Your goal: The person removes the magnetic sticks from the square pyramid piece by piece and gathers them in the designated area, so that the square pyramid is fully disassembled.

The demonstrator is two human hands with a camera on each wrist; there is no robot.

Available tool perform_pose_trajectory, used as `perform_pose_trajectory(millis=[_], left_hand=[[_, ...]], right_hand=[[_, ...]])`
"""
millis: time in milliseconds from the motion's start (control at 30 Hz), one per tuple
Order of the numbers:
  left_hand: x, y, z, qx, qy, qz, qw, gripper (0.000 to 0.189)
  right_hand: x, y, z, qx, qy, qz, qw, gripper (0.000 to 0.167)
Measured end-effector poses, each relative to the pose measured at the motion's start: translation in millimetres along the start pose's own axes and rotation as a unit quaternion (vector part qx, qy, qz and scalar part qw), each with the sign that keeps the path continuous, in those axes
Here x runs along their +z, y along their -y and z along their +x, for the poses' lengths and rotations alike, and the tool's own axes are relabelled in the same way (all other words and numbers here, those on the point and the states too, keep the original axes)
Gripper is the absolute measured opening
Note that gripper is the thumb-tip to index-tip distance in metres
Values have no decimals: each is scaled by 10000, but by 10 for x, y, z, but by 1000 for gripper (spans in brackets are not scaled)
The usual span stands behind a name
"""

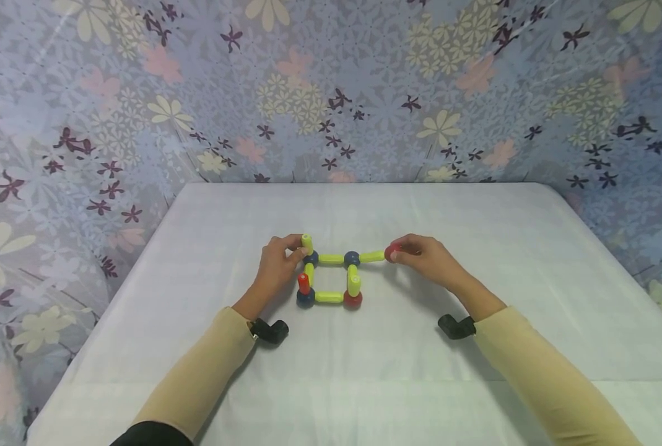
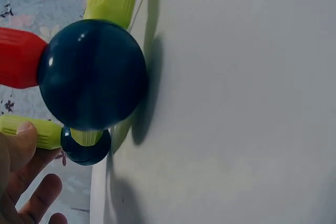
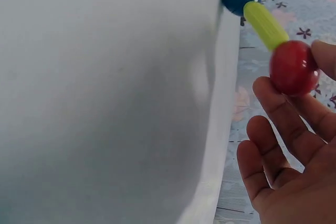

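Note:
A flat square of yellow-green rods (image 1: 329, 297) and balls lies on the white table (image 1: 475, 347). My left hand (image 1: 296, 246) pinches an upright yellow-green rod (image 1: 306, 242) standing on the far-left dark blue ball (image 1: 311, 258). In the left wrist view my thumb (image 2: 18, 145) rests on that rod (image 2: 37, 132). A near dark blue ball (image 2: 92, 74) carrying a red rod (image 2: 18, 57) fills that view. My right hand (image 1: 402, 250) pinches a red ball (image 1: 392, 252) at the end of a yellow-green rod (image 1: 372, 256) that sticks out from the far-right blue ball (image 1: 352, 257). The right wrist view shows my fingers (image 3: 283, 108) around the red ball (image 3: 293, 67).
A second red ball (image 1: 353, 300) forms the near-right corner and a short red rod (image 1: 304, 283) stands on the near-left blue ball (image 1: 305, 298). A flower-patterned cloth (image 1: 331, 93) hangs behind and beside the table. Black wrist cameras (image 1: 456, 326) sit under both forearms.

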State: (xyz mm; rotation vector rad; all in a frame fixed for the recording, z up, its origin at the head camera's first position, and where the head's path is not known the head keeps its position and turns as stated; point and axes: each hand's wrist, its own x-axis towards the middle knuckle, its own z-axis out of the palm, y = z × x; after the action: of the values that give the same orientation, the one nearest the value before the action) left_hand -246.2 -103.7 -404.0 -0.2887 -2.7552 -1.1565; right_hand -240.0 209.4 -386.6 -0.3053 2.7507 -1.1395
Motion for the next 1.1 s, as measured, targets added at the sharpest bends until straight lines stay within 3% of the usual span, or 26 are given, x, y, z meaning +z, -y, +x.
perform_pose_trajectory(millis=[333,600,733,800,867,933,1033,1100], left_hand=[[-88,111,85,-155,145,179,9996,34],[-141,158,161,-453,195,160,9987,36],[-182,131,139,-413,-120,-191,9989,37],[-217,54,99,-255,-518,-463,9973,37],[-254,-83,45,118,-963,-744,9925,35],[-275,-266,-11,513,-1210,-906,9872,33],[-250,-546,-72,1062,-1104,-988,9832,30],[-191,-685,-77,1155,-789,-932,9858,30]], right_hand=[[81,25,69,-136,89,-832,9964,41],[155,50,138,-223,98,-897,9957,40],[190,30,159,-68,215,-972,9950,40],[198,17,168,-12,263,-1012,9945,40],[199,11,176,24,286,-1047,9941,40],[192,7,177,-39,269,-1057,9940,40],[187,-1,179,-80,268,-1044,9941,40],[194,-13,180,-85,291,-1026,9943,40]])
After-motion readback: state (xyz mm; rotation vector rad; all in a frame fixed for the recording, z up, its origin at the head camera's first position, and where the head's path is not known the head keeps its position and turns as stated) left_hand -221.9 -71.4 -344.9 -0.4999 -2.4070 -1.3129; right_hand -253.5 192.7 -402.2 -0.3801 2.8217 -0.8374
